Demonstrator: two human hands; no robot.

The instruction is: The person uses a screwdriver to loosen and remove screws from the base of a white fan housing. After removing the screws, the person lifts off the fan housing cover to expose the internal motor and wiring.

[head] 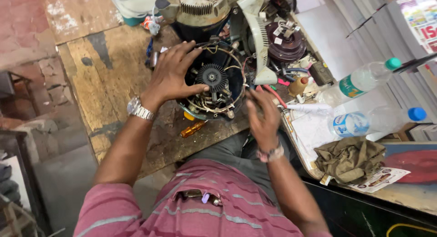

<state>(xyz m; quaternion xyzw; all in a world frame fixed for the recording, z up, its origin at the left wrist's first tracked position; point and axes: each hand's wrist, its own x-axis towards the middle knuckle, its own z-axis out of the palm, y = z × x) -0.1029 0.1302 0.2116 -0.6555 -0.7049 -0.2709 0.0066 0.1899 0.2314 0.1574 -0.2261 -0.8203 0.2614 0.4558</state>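
Your left hand lies spread over the rim of the opened motor housing, fingers splayed wide, thumb reaching toward the black fan wheel at its centre; it presses rather than grips. The housing sits on the worn wooden bench, straight ahead of you. Your right hand hovers just beside the housing's right edge, fingers loosely open, holding nothing. An orange-handled screwdriver lies below the housing.

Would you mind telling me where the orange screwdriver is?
In the head view, the screwdriver lies on the worn bench, just below the opened motor, under the left hand.
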